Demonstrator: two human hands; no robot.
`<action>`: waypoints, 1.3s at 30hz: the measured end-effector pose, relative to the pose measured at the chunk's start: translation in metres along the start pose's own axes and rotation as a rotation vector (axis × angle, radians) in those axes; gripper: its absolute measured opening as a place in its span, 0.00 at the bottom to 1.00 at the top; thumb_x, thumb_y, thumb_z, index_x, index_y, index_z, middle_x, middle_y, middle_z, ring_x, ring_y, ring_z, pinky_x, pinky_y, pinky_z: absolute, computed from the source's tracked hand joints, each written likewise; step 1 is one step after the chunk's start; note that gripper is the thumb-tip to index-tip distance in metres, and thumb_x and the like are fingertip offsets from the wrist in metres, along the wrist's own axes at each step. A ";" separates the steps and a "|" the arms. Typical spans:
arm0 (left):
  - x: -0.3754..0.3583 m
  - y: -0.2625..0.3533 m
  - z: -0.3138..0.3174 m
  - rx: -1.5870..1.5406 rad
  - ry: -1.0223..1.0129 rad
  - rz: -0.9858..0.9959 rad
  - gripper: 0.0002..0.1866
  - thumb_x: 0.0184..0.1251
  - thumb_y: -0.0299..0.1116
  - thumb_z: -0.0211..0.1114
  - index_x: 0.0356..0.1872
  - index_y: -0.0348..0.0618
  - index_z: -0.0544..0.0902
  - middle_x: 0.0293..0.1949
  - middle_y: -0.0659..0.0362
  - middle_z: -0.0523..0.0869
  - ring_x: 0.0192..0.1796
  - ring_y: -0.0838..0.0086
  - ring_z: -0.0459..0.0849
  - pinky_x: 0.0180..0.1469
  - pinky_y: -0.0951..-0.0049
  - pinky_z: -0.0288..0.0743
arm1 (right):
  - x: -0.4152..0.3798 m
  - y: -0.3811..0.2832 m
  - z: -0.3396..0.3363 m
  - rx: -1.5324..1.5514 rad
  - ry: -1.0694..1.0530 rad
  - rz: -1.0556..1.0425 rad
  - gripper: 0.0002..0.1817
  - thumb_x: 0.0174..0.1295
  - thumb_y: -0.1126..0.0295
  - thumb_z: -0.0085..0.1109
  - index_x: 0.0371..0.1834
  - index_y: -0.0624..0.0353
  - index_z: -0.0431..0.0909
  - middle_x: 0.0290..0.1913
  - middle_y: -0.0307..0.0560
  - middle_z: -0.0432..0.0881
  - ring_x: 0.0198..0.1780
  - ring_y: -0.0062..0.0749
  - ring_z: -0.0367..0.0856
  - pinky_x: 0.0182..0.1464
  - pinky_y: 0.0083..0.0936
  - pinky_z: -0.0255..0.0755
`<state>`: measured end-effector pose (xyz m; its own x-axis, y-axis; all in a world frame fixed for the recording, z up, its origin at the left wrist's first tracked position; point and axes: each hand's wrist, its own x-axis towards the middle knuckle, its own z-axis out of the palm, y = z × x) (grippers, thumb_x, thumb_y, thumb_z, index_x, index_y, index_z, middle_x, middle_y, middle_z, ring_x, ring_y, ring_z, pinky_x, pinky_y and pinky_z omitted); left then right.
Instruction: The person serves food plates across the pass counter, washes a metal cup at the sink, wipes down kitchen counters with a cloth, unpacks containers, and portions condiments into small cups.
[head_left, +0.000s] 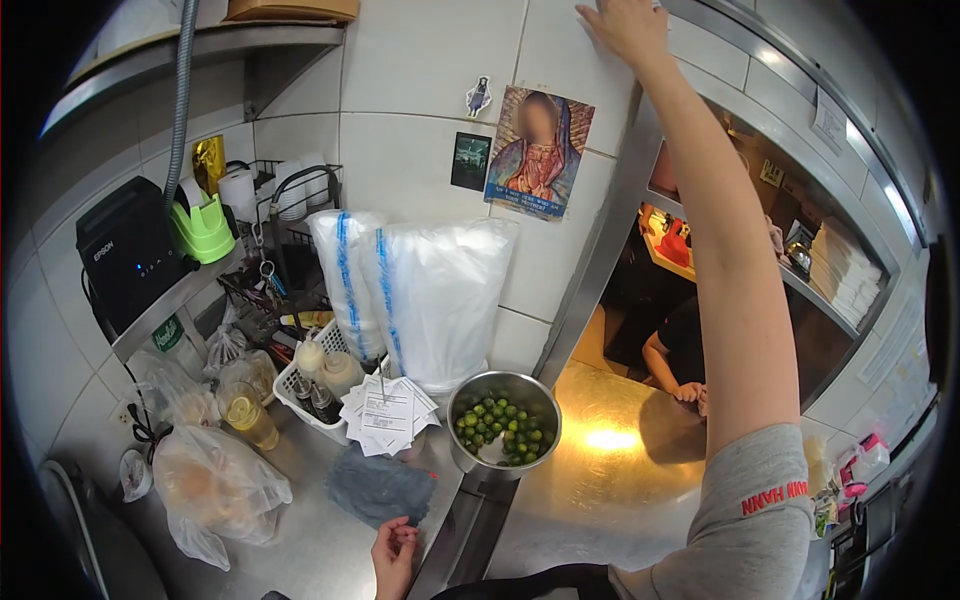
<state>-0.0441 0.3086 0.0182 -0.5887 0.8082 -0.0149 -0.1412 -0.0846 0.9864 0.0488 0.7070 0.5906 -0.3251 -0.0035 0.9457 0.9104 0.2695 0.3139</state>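
My right hand [632, 35] is raised high at the top edge of the view, next to the white tiled wall above the steel window frame. Its visible fingers are stretched and spread; part of the hand is cut off, so any contact above is hidden. Low in the view, my left hand [393, 556] has its fingers curled in loosely, with nothing visible in them. Just beyond it, a blue-grey cloth [380, 488] lies flat on the steel counter [320, 540]. A steel pot [552, 440] of small green limes or similar round produce stands farther forward.
Printed slips [388, 415] sit on a spike beside a white basket [290, 385] of bottles. Plastic bag rolls [445, 290] lean on the wall. At left are a tied bag [215, 485], a drink cup [248, 415] and an Epson printer [130, 250]. A co-worker's hand [688, 391] shows beyond the window.
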 end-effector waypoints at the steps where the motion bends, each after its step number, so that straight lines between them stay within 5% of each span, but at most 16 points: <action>1: 0.001 0.001 0.000 0.010 -0.005 -0.005 0.13 0.62 0.23 0.55 0.48 0.35 0.71 0.35 0.59 0.80 0.35 0.80 0.76 0.37 0.81 0.72 | -0.006 -0.003 0.004 -0.036 0.068 -0.015 0.28 0.57 0.51 0.52 0.55 0.60 0.70 0.59 0.55 0.66 0.61 0.49 0.62 0.58 0.49 0.59; 7: -0.001 -0.003 -0.005 -0.034 0.021 -0.024 0.13 0.62 0.23 0.55 0.48 0.35 0.71 0.35 0.58 0.80 0.33 0.80 0.76 0.37 0.82 0.71 | 0.018 -0.006 -0.015 0.043 -0.120 0.079 0.31 0.57 0.50 0.52 0.59 0.60 0.67 0.63 0.56 0.62 0.64 0.52 0.58 0.61 0.50 0.56; 10: 0.000 0.000 -0.004 0.005 0.037 -0.005 0.13 0.62 0.24 0.55 0.48 0.35 0.71 0.35 0.59 0.80 0.32 0.80 0.76 0.36 0.82 0.71 | 0.029 -0.006 0.004 -0.009 0.038 0.087 0.29 0.57 0.50 0.53 0.55 0.61 0.69 0.59 0.56 0.65 0.61 0.51 0.62 0.57 0.50 0.59; 14: 0.003 -0.007 -0.005 0.029 0.005 0.025 0.13 0.62 0.23 0.55 0.48 0.36 0.70 0.35 0.59 0.80 0.32 0.80 0.76 0.35 0.82 0.70 | 0.035 0.009 0.011 0.164 -0.024 0.102 0.27 0.55 0.52 0.54 0.51 0.62 0.71 0.55 0.56 0.68 0.58 0.51 0.65 0.56 0.48 0.62; 23: 0.008 0.002 0.007 0.012 -0.028 0.028 0.13 0.62 0.22 0.55 0.48 0.36 0.71 0.35 0.59 0.80 0.34 0.81 0.76 0.37 0.81 0.72 | 0.024 0.019 -0.008 0.041 -0.056 -0.116 0.24 0.51 0.57 0.58 0.46 0.64 0.74 0.53 0.54 0.70 0.57 0.50 0.66 0.55 0.45 0.65; 38: -0.003 0.008 0.005 0.053 -0.030 0.040 0.13 0.62 0.23 0.56 0.48 0.36 0.71 0.35 0.58 0.79 0.35 0.79 0.76 0.38 0.79 0.73 | 0.024 0.023 -0.008 0.045 -0.205 -0.026 0.25 0.58 0.58 0.50 0.55 0.63 0.69 0.60 0.55 0.66 0.63 0.49 0.62 0.61 0.46 0.59; 39: -0.005 0.008 0.006 0.032 -0.010 0.038 0.13 0.62 0.24 0.56 0.48 0.36 0.70 0.35 0.58 0.80 0.35 0.79 0.76 0.36 0.79 0.72 | 0.026 0.031 0.012 0.104 -0.049 -0.066 0.25 0.58 0.59 0.49 0.55 0.64 0.69 0.61 0.56 0.65 0.62 0.50 0.62 0.61 0.46 0.59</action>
<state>-0.0375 0.3078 0.0272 -0.5854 0.8104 0.0243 -0.0931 -0.0970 0.9909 0.0658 0.7272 0.6236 -0.3979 0.0213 0.9172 0.8558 0.3689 0.3627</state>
